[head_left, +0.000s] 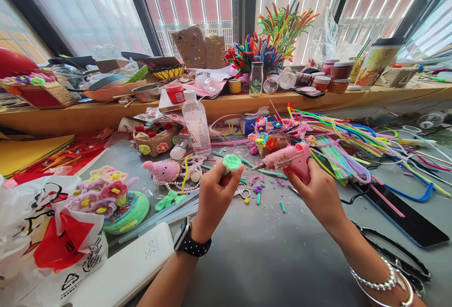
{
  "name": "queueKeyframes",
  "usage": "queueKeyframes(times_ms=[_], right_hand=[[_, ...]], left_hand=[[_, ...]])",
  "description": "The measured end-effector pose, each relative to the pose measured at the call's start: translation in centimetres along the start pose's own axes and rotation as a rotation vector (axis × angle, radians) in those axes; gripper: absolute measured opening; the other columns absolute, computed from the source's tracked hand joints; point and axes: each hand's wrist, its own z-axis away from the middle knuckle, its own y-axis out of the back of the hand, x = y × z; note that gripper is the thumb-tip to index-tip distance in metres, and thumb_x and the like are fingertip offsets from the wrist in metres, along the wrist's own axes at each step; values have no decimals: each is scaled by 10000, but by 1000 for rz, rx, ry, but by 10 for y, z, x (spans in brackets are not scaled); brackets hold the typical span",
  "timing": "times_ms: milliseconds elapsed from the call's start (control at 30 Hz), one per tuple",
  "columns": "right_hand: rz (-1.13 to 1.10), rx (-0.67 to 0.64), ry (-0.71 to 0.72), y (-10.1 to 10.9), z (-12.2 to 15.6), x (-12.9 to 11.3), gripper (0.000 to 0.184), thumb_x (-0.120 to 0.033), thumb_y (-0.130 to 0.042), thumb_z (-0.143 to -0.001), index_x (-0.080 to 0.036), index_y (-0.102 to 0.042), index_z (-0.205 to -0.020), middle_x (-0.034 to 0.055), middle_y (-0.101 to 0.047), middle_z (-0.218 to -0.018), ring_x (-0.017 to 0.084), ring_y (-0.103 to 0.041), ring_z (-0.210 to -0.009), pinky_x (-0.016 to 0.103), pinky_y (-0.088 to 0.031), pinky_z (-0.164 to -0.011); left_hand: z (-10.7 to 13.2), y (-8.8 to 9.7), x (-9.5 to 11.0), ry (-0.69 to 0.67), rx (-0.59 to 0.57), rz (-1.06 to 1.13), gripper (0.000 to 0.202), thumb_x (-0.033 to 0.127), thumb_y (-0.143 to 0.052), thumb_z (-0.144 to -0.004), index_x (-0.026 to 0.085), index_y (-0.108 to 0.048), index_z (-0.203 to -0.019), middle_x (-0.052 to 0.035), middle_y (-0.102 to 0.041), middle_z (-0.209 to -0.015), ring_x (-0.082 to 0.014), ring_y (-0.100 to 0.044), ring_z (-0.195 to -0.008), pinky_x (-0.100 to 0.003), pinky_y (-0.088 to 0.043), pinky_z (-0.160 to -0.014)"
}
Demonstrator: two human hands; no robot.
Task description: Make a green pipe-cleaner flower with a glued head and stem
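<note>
Between the fingertips of my left hand is a small light-green fuzzy coil, held up over the table. My right hand is wrapped around the handle of a pink hot glue gun. Its nozzle points left toward the green coil, with a gap between them. Below and behind lie scissors, partly hidden by my left hand, and short cut bits of pipe cleaner. More green fuzzy pieces rest left of my left hand.
A clear bottle stands behind my left hand, near a pink crocheted figure and strings of beads. Left are a white power bank and a plastic bag. Right lie a phone, black-framed glasses and many loose pipe cleaners.
</note>
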Motion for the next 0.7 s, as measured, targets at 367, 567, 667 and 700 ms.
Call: queueKeyframes(times_ms=[367, 567, 667, 700], right_hand=[[-6, -12, -4, 0, -1, 2, 365, -528, -414, -745, -167, -463, -761, 22, -532, -581, 148, -464, -491, 230, -337, -452], [18, 0, -3, -1, -1, 2, 373, -539, -421, -735, -168, -458, -720, 25, -530, -571, 152, -471, -486, 225, -311, -435], [-17, -10, -5, -1, -1, 3, 393, -527, -429, -736, -154, -491, -845, 37, -559, -619, 166, -502, -516, 232, -335, -455], [-27, -12, -5, -1, -1, 3, 401, -522, -431, -737, -151, -493, -876, 38, -563, -629, 166, -506, -518, 233, -341, -459]], left_hand=[[-3, 5, -4, 104, 119, 62, 211, 322, -484, -740, 161, -508, -607, 61, -307, -476, -68, -285, -454, -189, -272, -435], [-6, 11, -3, 154, 221, 62, 232, 305, -487, -734, 148, -547, -575, 53, -340, -444, -67, -315, -437, -188, -278, -422], [-7, 13, -4, 176, 240, 88, 257, 315, -491, -731, 145, -546, -546, 53, -326, -428, -63, -297, -418, -192, -269, -409], [-7, 14, -4, 186, 246, 98, 264, 323, -490, -732, 144, -553, -549, 52, -323, -426, -62, -290, -414, -194, -263, -403]])
